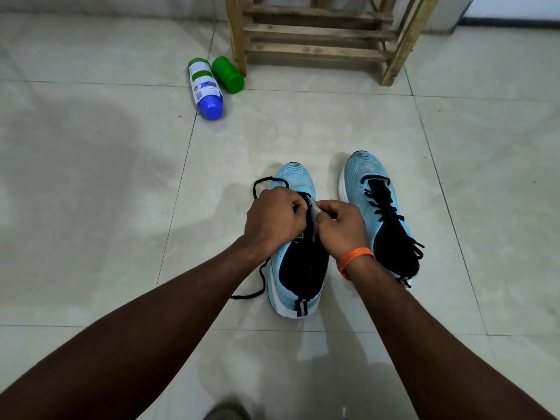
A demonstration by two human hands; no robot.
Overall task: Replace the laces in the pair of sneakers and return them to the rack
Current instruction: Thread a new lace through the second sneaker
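Two light-blue sneakers with black collars stand on the tiled floor, toes pointing away from me. Over the tongue of the left sneaker my left hand pinches the black lace, which loops past the toe and trails off the shoe's left side. My right hand, with an orange band at the wrist, pinches the shoe's eyelet edge close against the left fingers. The exact spot where the fingers meet is hidden. The right sneaker stands apart to the right, laced with a black lace.
A wooden slatted rack stands at the back, beyond the shoes. Next to its left leg lie a white bottle with a blue cap and a green bottle. Pale floor tiles spread all around.
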